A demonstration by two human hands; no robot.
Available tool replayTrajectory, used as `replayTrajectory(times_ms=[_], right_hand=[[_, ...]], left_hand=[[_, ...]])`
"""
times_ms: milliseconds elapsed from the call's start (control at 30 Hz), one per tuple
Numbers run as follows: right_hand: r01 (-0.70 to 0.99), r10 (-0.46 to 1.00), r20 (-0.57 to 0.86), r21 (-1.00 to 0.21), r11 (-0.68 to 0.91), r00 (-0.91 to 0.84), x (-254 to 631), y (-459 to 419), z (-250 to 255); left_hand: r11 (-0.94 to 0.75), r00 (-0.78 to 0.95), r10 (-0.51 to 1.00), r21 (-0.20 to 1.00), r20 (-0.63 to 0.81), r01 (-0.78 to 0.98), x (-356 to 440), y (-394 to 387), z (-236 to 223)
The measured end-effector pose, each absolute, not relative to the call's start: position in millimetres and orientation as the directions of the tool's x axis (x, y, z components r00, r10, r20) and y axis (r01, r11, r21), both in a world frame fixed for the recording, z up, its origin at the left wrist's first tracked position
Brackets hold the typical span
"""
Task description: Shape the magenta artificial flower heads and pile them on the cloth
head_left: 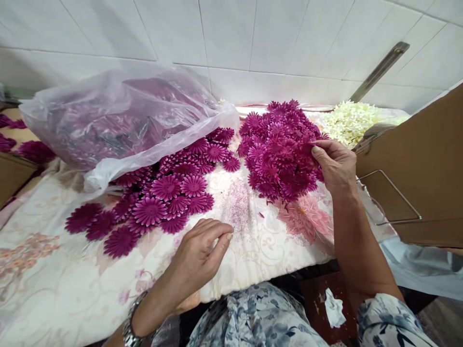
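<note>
My right hand (334,164) is closed in a pinch on the right side of a tall heap of magenta fabric flowers (278,149). My left hand (200,253) rests on the floral cloth (58,279), fingers curled loosely together with nothing visible in them, just below flat magenta flower pieces (162,197) spread over the cloth. A clear plastic bag (115,115) full of more magenta pieces lies behind that spread, its mouth open toward them.
A pile of cream-white flower pieces (352,120) lies at the back right. A brown cardboard box (419,168) with a wire handle stands at the right. White tiled wall runs behind. More magenta pieces (21,144) lie at the far left.
</note>
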State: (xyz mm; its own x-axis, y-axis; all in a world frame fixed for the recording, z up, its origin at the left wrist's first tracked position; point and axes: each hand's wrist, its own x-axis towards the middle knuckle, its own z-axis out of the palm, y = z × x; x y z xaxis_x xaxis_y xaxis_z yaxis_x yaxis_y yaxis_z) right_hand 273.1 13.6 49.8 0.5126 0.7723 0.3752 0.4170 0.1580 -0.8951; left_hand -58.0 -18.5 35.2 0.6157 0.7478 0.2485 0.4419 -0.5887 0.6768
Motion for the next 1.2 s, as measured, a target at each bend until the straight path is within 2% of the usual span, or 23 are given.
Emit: replayTrajectory(times_ms=[133,233,333,400,467,567,700,833,933,1000,1100,1133,1200], right_hand=[[0.198,0.81,0.247,-0.966,0.165,0.532,264.1,11.3,51.4],[0.023,0.858,0.162,-0.985,0.173,0.487,256.2,6.3,54.2],[-0.058,0.935,0.116,-0.988,0.143,0.335,247.2,-2.6,57.9],[-0.071,0.963,0.107,-0.989,0.128,0.246,240.9,-9.4,59.9],[-0.075,0.974,0.122,-0.988,0.138,0.193,235.9,-15.5,60.8],[-0.074,0.979,0.13,-0.987,0.143,0.159,232.6,-22.1,59.8],[-0.069,0.97,0.126,-0.987,0.143,0.209,232.6,-27.1,54.6],[0.058,0.942,0.211,-0.977,0.203,0.259,234.7,-28.8,48.6],[0.276,0.882,0.344,-0.925,0.26,0.323,241.2,-25.1,45.9],[0.508,0.83,0.449,-0.826,0.245,0.33,246.6,-21.2,45.4],[0.806,0.789,0.577,-0.56,0.194,0.211,249.4,-19.1,47.3],[0.835,0.785,0.594,-0.513,0.2,0.177,247.8,-20.4,48.6],[0.776,0.811,0.563,-0.579,0.25,0.159,241.2,-25.7,51.7]], left_hand=[[-0.678,0.716,0.662,0.586,0.224,0.444,-35.1,-6.0,52.6],[-0.709,0.708,0.643,0.576,0.292,0.406,-4.1,10.0,65.7],[-0.639,0.635,0.691,0.703,0.345,0.312,35.1,30.1,74.6],[-0.48,0.611,0.742,0.856,0.277,0.195,58.5,41.8,75.0],[-0.316,0.622,0.746,0.949,0.237,0.017,74.3,49.1,70.9],[-0.179,0.557,0.802,0.976,0.217,-0.122,80.9,49.5,62.0],[-0.184,0.47,0.842,0.96,0.266,-0.213,73.3,40.0,53.7],[-0.141,0.434,0.859,0.94,0.272,-0.311,69.2,35.1,43.6],[-0.195,0.359,0.872,0.91,0.331,-0.366,67.1,35.3,34.5],[-0.266,0.328,0.858,0.889,0.394,-0.372,64.3,35.1,29.5],[-0.333,0.325,0.826,0.864,0.46,-0.377,59.1,33.0,24.2],[-0.348,0.323,0.819,0.858,0.474,-0.377,57.8,31.9,23.0],[-0.375,0.319,0.808,0.849,0.496,-0.372,56.1,29.5,21.4]])
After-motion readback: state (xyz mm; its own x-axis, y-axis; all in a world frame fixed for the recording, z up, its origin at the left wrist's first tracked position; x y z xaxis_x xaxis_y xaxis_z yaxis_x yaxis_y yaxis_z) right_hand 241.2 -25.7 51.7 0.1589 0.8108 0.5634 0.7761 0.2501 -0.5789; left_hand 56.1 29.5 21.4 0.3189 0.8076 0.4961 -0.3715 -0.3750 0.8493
